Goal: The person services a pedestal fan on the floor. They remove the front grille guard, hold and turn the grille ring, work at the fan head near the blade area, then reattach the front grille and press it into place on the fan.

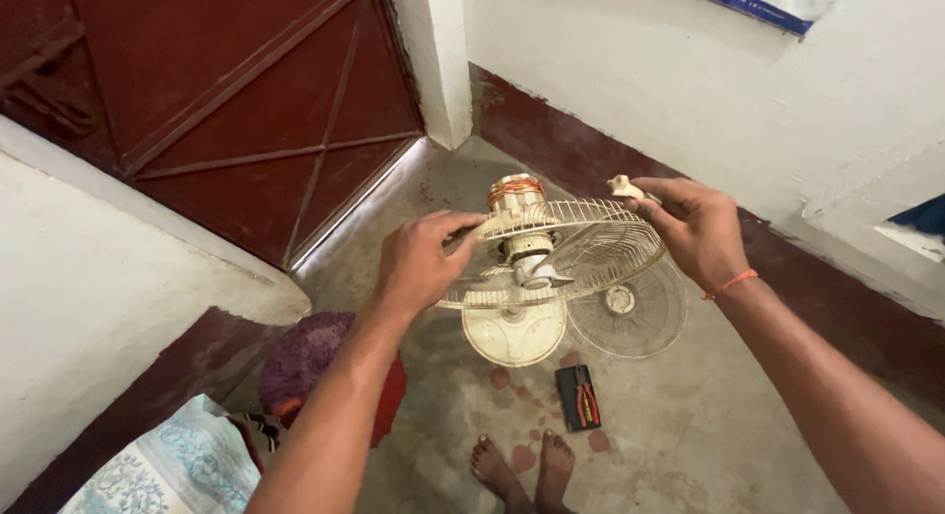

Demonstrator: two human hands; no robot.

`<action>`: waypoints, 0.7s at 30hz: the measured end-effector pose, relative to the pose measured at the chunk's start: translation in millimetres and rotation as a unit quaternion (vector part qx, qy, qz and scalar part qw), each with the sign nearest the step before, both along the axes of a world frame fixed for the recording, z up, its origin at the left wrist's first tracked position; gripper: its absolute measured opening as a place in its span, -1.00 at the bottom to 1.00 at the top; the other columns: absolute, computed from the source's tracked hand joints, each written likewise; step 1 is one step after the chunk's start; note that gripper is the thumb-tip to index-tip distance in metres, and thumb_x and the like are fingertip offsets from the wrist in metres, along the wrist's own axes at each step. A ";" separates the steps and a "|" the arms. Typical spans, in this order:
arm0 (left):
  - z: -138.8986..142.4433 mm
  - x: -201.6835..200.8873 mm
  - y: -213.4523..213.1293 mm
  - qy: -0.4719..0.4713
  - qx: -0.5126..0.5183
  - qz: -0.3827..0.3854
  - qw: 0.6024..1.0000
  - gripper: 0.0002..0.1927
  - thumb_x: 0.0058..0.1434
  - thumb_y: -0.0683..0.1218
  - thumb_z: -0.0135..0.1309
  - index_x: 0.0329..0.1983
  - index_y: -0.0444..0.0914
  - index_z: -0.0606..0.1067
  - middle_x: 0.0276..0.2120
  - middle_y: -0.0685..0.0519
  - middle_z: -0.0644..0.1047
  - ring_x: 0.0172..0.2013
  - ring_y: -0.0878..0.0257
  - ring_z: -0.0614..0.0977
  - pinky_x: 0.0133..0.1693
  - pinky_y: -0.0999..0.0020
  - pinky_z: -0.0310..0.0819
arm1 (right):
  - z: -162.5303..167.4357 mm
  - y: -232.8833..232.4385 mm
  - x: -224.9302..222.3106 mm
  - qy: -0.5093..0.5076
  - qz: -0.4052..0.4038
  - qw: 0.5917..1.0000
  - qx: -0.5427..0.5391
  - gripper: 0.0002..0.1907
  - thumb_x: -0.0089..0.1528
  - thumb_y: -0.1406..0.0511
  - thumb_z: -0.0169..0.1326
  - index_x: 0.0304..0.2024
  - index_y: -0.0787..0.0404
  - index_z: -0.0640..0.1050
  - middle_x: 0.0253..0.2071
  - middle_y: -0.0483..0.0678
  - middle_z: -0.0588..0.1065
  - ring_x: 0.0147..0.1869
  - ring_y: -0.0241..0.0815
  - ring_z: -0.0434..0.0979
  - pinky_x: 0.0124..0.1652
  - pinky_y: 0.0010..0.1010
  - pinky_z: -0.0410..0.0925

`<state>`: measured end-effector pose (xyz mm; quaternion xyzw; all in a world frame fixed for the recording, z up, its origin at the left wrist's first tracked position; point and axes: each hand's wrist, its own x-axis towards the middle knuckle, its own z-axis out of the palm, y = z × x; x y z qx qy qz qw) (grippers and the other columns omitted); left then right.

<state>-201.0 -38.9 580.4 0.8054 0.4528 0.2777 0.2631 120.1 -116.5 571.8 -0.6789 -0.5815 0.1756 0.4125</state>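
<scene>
Cream-coloured fan head [532,248] held up over the concrete floor [709,425], at the centre of the head view. Left hand [418,263] at 9 o'clock of the wire guard [591,243], fingers [461,224] closed narrow on its rim. Right hand [694,228] at 3 o'clock, fingers curled round the rim and seemingly also round a small cream knob [622,186].

Likely troubles, judged from here: with a grip only on thin wire, could tilt and slip, motor weight pulling it down onto the bare feet [522,470] at 6 o'clock; fingertips could catch between the wires or on the blade [541,275] inside; exposed copper winding [515,187] at 12 o'clock could snag or get scratched; small knob could drop and roll off.

Count, same view: one fan head, one guard on it, one loose guard half [630,322] lying on the floor at 5 o'clock, one round cream base [514,332] below, one dark tool pouch [579,398] with what look like red-handled pliers, two hands, two feet, one red door [246,100] at 10 o'clock.
</scene>
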 end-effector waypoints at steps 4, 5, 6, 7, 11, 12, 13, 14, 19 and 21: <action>-3.8 5.9 1.0 0.010 0.038 -0.017 0.999 -0.72 0.19 -0.03 0.19 -0.01 -0.03 0.65 -0.20 0.08 0.66 -0.22 0.05 0.69 -0.18 0.17 0.55 | 7.6 3.7 1.7 0.019 0.020 0.999 -0.046 -0.68 0.26 0.25 0.25 0.05 0.19 0.65 -0.10 -0.05 0.66 -0.12 -0.37 0.59 -0.14 -0.49 0.43; -4.7 7.0 1.2 0.017 0.031 -0.016 0.999 -0.71 0.18 -0.02 0.19 -0.01 -0.03 0.65 -0.20 0.08 0.66 -0.23 0.05 0.69 -0.18 0.16 0.55 | 11.1 4.9 2.5 0.025 0.029 0.997 -0.059 -0.67 0.26 0.25 0.24 0.06 0.18 0.65 -0.09 -0.07 0.67 -0.10 -0.37 0.60 -0.12 -0.49 0.44; -5.3 7.5 1.5 0.024 0.024 -0.014 0.999 -0.71 0.18 -0.02 0.19 -0.02 -0.03 0.65 -0.20 0.07 0.66 -0.23 0.05 0.69 -0.17 0.16 0.55 | 15.0 5.8 3.0 0.032 0.039 0.996 -0.073 -0.67 0.25 0.25 0.24 0.06 0.18 0.65 -0.08 -0.08 0.67 -0.09 -0.37 0.61 -0.10 -0.48 0.44; -5.7 7.5 1.6 0.032 0.017 -0.012 0.999 -0.71 0.18 -0.02 0.19 -0.02 -0.03 0.64 -0.21 0.07 0.66 -0.23 0.05 0.69 -0.17 0.15 0.55 | 18.8 5.8 2.4 0.040 0.049 0.994 -0.087 -0.67 0.25 0.25 0.23 0.06 0.17 0.66 -0.07 -0.10 0.67 -0.07 -0.37 0.61 -0.08 -0.47 0.45; -5.6 9.0 0.7 0.028 0.036 -0.013 0.999 -0.72 0.16 -0.03 0.20 -0.04 -0.05 0.66 -0.20 0.05 0.66 -0.21 0.01 0.68 -0.18 0.12 0.54 | 34.1 2.2 -2.0 0.102 0.033 0.987 -0.123 -0.67 0.25 0.27 0.21 0.07 0.18 0.65 -0.06 -0.10 0.68 -0.06 -0.37 0.59 -0.05 -0.46 0.46; -5.1 9.2 0.5 0.025 0.042 -0.015 0.999 -0.72 0.16 -0.03 0.19 -0.05 -0.05 0.66 -0.20 0.04 0.66 -0.21 0.01 0.68 -0.18 0.12 0.54 | 37.8 0.2 -2.1 0.102 0.044 0.987 -0.115 -0.67 0.26 0.28 0.20 0.07 0.19 0.65 -0.04 -0.11 0.67 -0.05 -0.38 0.59 -0.04 -0.47 0.46; -4.6 9.7 0.7 0.022 0.049 -0.016 0.998 -0.72 0.16 -0.03 0.19 -0.05 -0.06 0.66 -0.19 0.04 0.66 -0.20 0.01 0.68 -0.18 0.12 0.54 | 40.1 -0.6 -2.5 0.103 0.054 0.988 -0.106 -0.67 0.26 0.28 0.19 0.07 0.20 0.65 -0.03 -0.11 0.67 -0.03 -0.40 0.59 -0.03 -0.48 0.46; -4.0 9.7 0.2 0.020 0.045 -0.015 0.999 -0.72 0.16 -0.03 0.19 -0.04 -0.06 0.66 -0.19 0.04 0.66 -0.21 0.01 0.68 -0.18 0.12 0.54 | 41.5 -1.4 -3.5 0.113 0.049 0.986 -0.113 -0.67 0.26 0.28 0.19 0.07 0.20 0.65 -0.04 -0.09 0.67 -0.04 -0.38 0.60 -0.04 -0.46 0.46; -3.3 11.0 -0.3 0.039 0.012 -0.006 0.999 -0.71 0.18 -0.03 0.16 -0.03 -0.05 0.65 -0.20 0.05 0.66 -0.25 0.02 0.69 -0.17 0.11 0.54 | 36.9 -1.3 -1.9 0.049 0.063 0.989 -0.125 -0.66 0.25 0.27 0.22 0.06 0.22 0.65 -0.05 -0.03 0.68 -0.03 -0.30 0.62 -0.03 -0.43 0.46; -4.2 11.2 -0.3 0.042 0.025 -0.009 0.999 -0.72 0.17 -0.03 0.17 -0.04 -0.06 0.65 -0.20 0.04 0.66 -0.23 0.01 0.68 -0.18 0.10 0.53 | 32.2 -0.4 -2.5 0.040 0.084 0.987 -0.129 -0.65 0.22 0.27 0.23 0.05 0.22 0.65 -0.03 -0.02 0.65 0.00 -0.30 0.63 -0.02 -0.44 0.47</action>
